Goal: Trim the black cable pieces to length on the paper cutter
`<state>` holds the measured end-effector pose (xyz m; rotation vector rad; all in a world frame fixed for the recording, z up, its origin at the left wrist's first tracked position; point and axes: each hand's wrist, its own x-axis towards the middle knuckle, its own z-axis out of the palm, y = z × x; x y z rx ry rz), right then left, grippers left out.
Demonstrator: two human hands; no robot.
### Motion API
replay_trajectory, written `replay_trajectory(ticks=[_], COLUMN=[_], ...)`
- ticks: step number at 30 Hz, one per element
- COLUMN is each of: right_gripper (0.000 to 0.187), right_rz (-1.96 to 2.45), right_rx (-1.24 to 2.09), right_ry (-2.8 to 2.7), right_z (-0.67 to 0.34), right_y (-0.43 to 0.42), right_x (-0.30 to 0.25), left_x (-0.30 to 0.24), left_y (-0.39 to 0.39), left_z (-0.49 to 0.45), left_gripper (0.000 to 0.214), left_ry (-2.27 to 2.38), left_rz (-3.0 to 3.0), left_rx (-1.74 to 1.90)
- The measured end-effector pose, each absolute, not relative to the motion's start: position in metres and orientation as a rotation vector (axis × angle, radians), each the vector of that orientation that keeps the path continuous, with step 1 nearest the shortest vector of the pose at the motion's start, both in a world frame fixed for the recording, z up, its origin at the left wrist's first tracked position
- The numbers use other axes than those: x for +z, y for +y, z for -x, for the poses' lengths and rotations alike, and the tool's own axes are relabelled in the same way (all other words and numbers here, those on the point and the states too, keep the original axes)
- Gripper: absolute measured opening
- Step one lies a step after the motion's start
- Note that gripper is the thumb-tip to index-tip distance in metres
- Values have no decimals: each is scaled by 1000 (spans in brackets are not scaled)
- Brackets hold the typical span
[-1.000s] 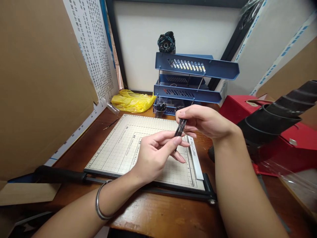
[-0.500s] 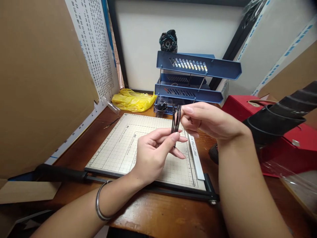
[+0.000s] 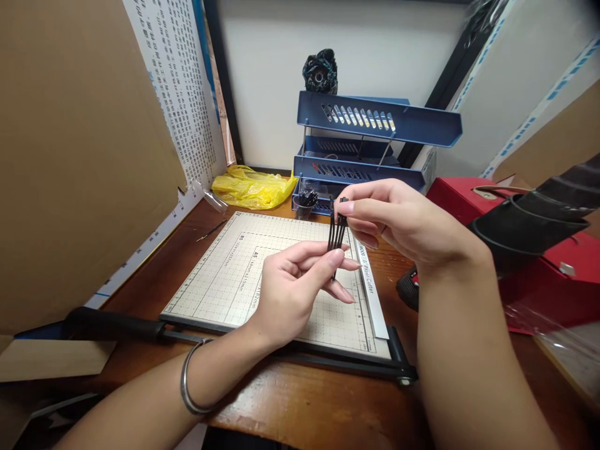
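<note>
My left hand (image 3: 293,287) pinches the lower part of a small bunch of thin black sticks (image 3: 335,232) between thumb and fingers. The sticks stand almost upright and fan slightly apart, their upper ends a bit thicker. At those upper ends is my right hand (image 3: 398,219), thumb and forefinger closed on the tops. Its fingers partly hide the tips. Behind the hands, a small clear cup (image 3: 304,211) holds more black sticks of a similar look. Under both hands lies a paper cutter (image 3: 210,275) with a cream gridded board.
A blue letter tray (image 3: 356,172) stands at the back with a dark crumpled bundle (image 3: 319,72) on top. Left of it lies a yellow plastic bag (image 3: 253,189). A red box (image 3: 539,294) and a black tube (image 3: 506,234) fill the right. The cutter's handle (image 3: 112,325) juts out left.
My right hand has shifted slightly right and up, its forefinger now reaching over the stick tops. The sticks look more fanned apart. My left hand is almost unmoved.
</note>
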<state>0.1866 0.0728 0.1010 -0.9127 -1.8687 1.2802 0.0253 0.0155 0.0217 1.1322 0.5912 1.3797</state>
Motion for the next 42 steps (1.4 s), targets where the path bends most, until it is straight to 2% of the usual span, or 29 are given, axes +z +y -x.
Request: replay_trajectory(ticks=[14,22,30,37,42], right_gripper=[43,25,37,26,27], right_rz=[933,890,892,870,854], right_rx=[1415,1340,1342,1347,1349], right_ry=[-1723,-1909,-1872,-1840,-1863], right_z=[-174,-191,-186,-183,-184], right_y=[76,74,72,73,73], right_x=[99,100,101,100,100], left_x=[22,19,19,21,21], left_y=[16,18,18,17,17], left_z=[-24,-24,-24,-23,-23], left_gripper=[6,10,10,10,11], left_ry=[551,558,571,565,585], left_rz=[-1093,-1056,-1059,-1077,-1092], left_rx=[1359,1367,1359,1337,1344])
